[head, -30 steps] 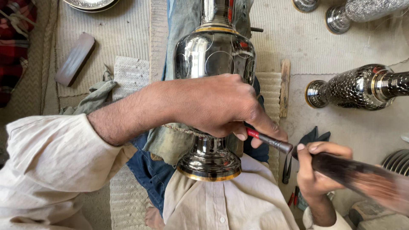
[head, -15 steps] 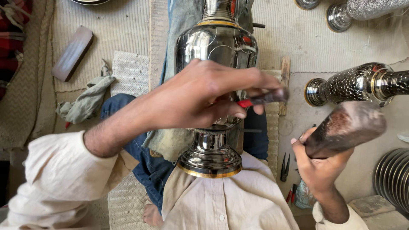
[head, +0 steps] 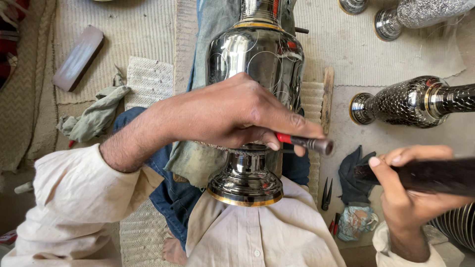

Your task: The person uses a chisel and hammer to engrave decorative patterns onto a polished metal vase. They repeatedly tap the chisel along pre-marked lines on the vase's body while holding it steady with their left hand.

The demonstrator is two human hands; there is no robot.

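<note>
Closest to us, below the hands, we see the cream button-front shirt [head: 257,237] over the lap, and on it rests the flared, gold-rimmed foot of a large polished silver metal vase [head: 255,64], which lies along the lap with its body pointing away from us. Dark blue denim trousers [head: 170,193] show on either side of the vase's foot.

At lower right our right hand [head: 405,198] is closed around the handle of a dark, motion-blurred hammer [head: 425,175], held level and just short of the tool in the other hand. Our left hand [head: 232,113] reaches across the vase from the left, fingers curled tight round a slim metal chisel with a red grip [head: 304,143]; its blunt end sticks out to the right, towards the hammer, and the working tip is hidden beneath the fingers against the vase's narrow stem.

On the mat between the hands and the right edge lie a crumpled dark blue cloth [head: 354,175], a small pair of black metal dividers [head: 326,195] and a patterned bluish rag [head: 356,222].

Further off, a dark engraved metal vase with a scaled pattern [head: 410,101] lies on its side at the right. At the left sit a grey-green crumpled rag [head: 94,116] and, beyond it, a dark rectangular wooden block [head: 79,57] on the woven beige mat [head: 133,29]. At the far top right another speckled silver vase [head: 420,12] lies partly out of view.
</note>
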